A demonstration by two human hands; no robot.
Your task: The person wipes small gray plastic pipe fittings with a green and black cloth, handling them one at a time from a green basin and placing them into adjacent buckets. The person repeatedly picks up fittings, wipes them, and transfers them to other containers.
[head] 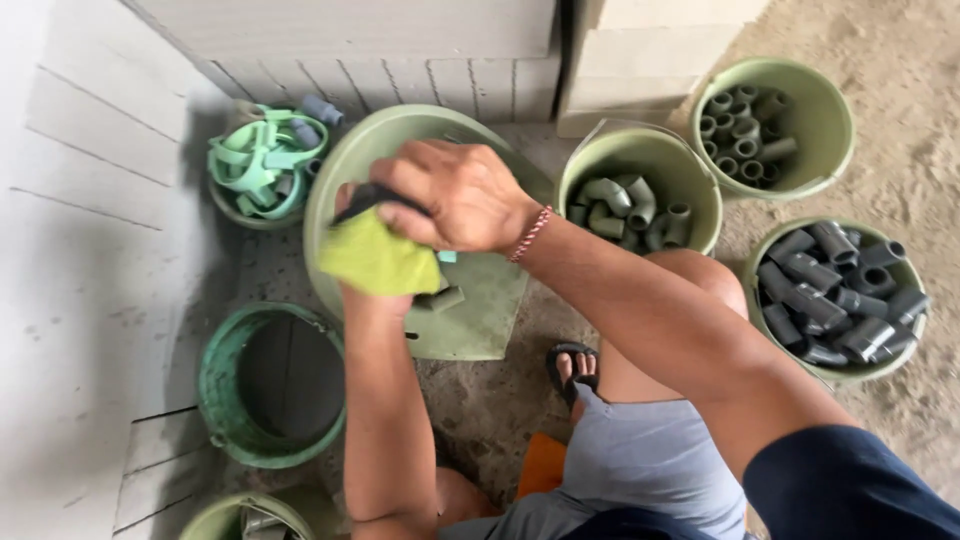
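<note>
Knees and grey shorts (650, 455) at 6 o'clock, sandal (570, 368) on the floor. Left hand (372, 255) holds a yellow-green cloth (375, 258), fingers closed under it. Right hand (455, 195) fingers curled tight on a dark pipe fitting (375, 195) against the cloth, over the green basin (480, 300). Buckets of grey fittings (835, 290) at 3 o'clock, green clamps (262, 160) at 10.

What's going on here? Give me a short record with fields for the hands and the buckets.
left hand: holds yellow-green cloth
right hand: presses a dark part against the cloth
beneath hands: large green basin
right side: three green buckets of grey pipe fittings
far left: tub of light green clamps
near left: empty green bucket
</note>
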